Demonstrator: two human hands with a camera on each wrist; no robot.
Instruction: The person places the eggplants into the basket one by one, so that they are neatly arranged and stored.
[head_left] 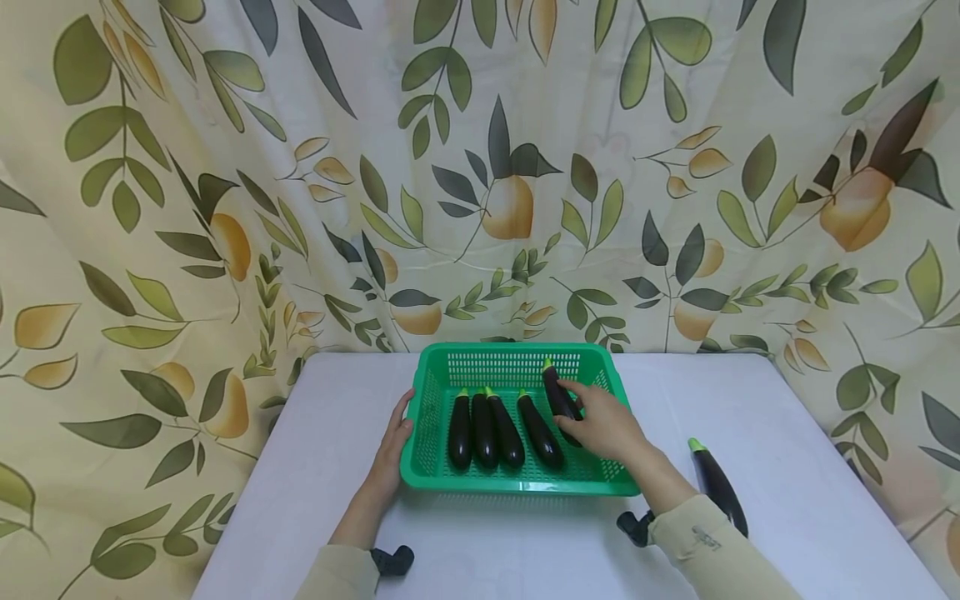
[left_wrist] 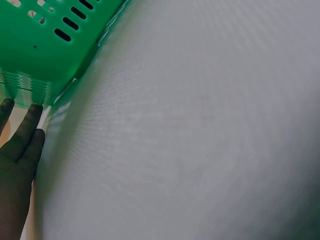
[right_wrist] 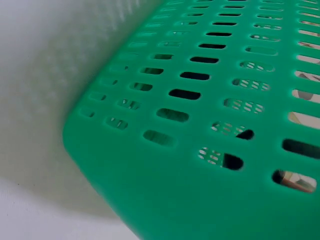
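Note:
A green plastic basket with slotted walls holds several dark purple eggplants. Four-finger detail aside, my left hand lies along the basket's left side. In the left wrist view its straight fingers touch the basket wall. Inside the basket's right part, my right hand grips an eggplant from above, its green stem pointing away. Left of that lies another eggplant, apart from a close group at the left. The right wrist view shows only the basket's outer wall; the hand is hidden there.
One more eggplant lies on the white table right of the basket, partly behind the right sleeve. A leaf-and-fruit patterned curtain hangs behind the table's far edge.

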